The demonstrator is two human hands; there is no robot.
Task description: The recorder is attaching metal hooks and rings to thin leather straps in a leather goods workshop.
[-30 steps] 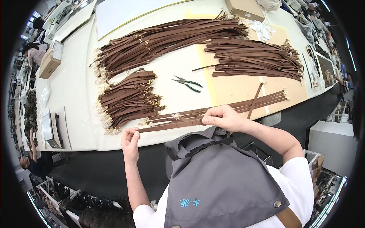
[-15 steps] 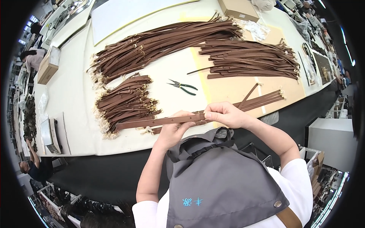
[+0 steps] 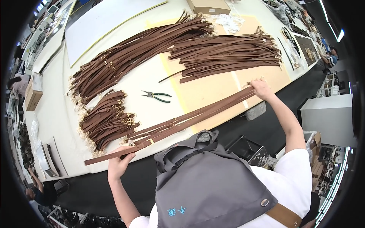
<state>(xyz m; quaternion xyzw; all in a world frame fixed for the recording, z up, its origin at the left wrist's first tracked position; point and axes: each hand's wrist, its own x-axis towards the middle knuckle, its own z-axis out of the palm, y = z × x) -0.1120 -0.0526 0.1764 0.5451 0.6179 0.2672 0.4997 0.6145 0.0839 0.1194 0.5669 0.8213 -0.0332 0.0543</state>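
A brown leather strap with a gold buckle (image 3: 133, 148) runs through my left hand (image 3: 120, 162) at the table's front edge. The thumb and fingers of that hand are closed on it, and its free end sticks out to the left. My right hand (image 3: 262, 89) is closed over the right ends of several long brown straps (image 3: 213, 110), which lie slantwise along the front of the table. Whether the left hand's strap reaches all the way into the right hand is hard to make out. Beyond them lie pliers with dark green handles (image 3: 156, 96), their jaws pointing left.
Bundles of brown straps lie at the back (image 3: 140, 49), right (image 3: 228, 53) and left (image 3: 106, 121), many with gold buckles. A cardboard box (image 3: 208, 7) and white gloves (image 3: 229, 22) sit at the far side. A white board (image 3: 102, 26) lies far left.
My hands have moved apart: the right slid far along to the straps' right ends, the left went left and nearer. The buckle now shows, and the view has shifted right.
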